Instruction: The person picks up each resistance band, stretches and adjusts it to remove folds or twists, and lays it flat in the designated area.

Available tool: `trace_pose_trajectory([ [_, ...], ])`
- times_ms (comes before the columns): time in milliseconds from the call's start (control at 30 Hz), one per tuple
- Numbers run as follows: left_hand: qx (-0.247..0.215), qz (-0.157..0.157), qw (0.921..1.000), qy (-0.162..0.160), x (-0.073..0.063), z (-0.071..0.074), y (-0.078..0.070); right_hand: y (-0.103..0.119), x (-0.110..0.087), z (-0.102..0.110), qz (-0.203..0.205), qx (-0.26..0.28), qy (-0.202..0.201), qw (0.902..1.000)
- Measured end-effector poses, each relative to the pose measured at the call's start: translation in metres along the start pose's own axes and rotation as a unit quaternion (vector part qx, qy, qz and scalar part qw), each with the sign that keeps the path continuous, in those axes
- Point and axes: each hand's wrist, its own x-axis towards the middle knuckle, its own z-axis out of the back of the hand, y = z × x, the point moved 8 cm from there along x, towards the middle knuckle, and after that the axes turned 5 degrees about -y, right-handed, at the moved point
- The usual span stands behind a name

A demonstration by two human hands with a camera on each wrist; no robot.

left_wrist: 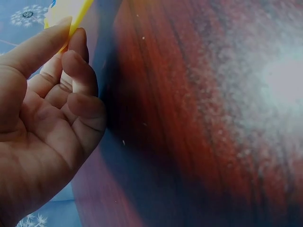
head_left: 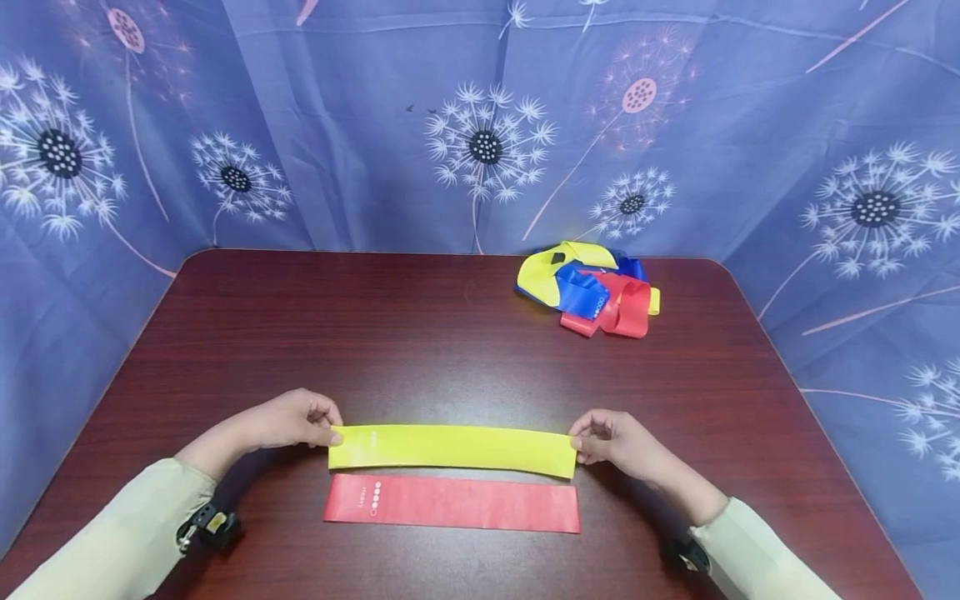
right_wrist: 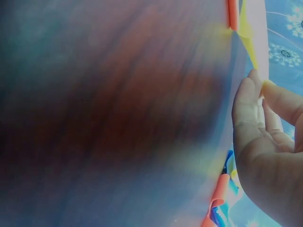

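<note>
A flat yellow resistance band (head_left: pixel 450 448) stretches lengthwise between both hands in the head view. My left hand (head_left: pixel 296 419) pinches its left end between thumb and fingers; the left wrist view shows the same pinch on the yellow edge (left_wrist: pixel 81 19). At the other end, my right hand (head_left: pixel 611 442) pinches the band's right end, which the right wrist view also shows as a yellow strip (right_wrist: pixel 247 40). Just nearer to me, a red resistance band (head_left: pixel 465 503) with white dots and print lies flat on the table, roughly parallel to the yellow one.
Toward the back right of the dark wooden table (head_left: pixel 360 333) lies a loose heap of yellow, blue and red bands (head_left: pixel 581 290). A blue curtain with dandelion prints (head_left: pixel 360 125) hangs along the table's back and sides. Each sleeve carries a small black wrist device (head_left: pixel 213 527).
</note>
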Motion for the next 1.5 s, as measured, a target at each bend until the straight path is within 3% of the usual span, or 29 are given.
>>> trace_pose_trajectory([
  [500,-0.011,0.003,0.9999,-0.004,-0.0033,-0.0004,0.0062,0.0022,0.0012,-0.0056,0.004,0.02,0.011,0.9997],
  [1500,0.032,-0.001,0.9993,-0.018,-0.0014,-0.0032,-0.0015,0.0047,0.0033,-0.0058,0.023,-0.075,-0.003,0.9969],
])
